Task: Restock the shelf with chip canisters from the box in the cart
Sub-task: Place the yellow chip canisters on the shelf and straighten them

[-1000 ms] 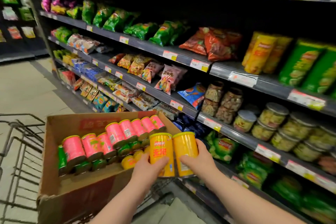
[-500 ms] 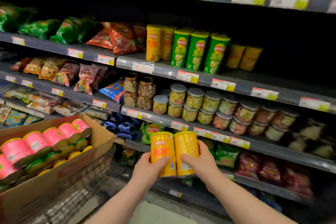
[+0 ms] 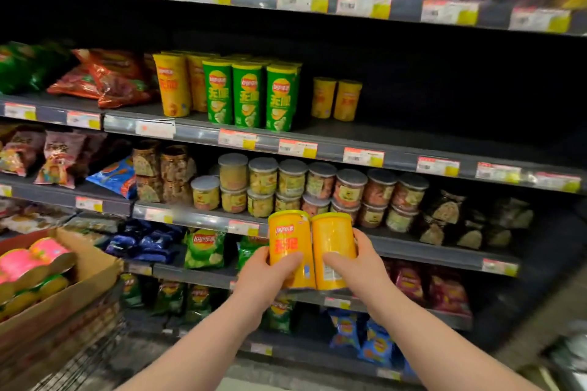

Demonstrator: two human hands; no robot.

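Because two yellow chip canisters are carried side by side and touching, one in each hand, a slip or a knock is judged to be the main risk. The left hand (image 3: pixel 266 273) is wrapped round the lower part of the left canister (image 3: pixel 287 241), and the right hand (image 3: pixel 360 265) is wrapped round the lower part of the right canister (image 3: pixel 333 240). With both grasped low, either could tip if it is struck against a shelf edge during the lift. Both canisters are held in front of the lower shelves, well below the shelf (image 3: pixel 428 144) on which two matching small yellow canisters (image 3: pixel 336 98) stand, just to the right of a row of tall green canisters (image 3: pixel 251 95). If the pair is set down too close to these, standing stock could be toppled or driven toward the far wall. If it is set on the near lip, it could fall off. Bare shelf is seen to the right of the small yellow canisters and is judged the likely destination. At the near left, a cardboard box (image 3: pixel 95 267) is seated in the wire cart (image 3: pixel 89 355). Pink canisters (image 3: pixel 41 257) are laid in it on their sides, with green and yellow ones beneath. Its full count cannot be told, as the box is cut off by the frame edge.
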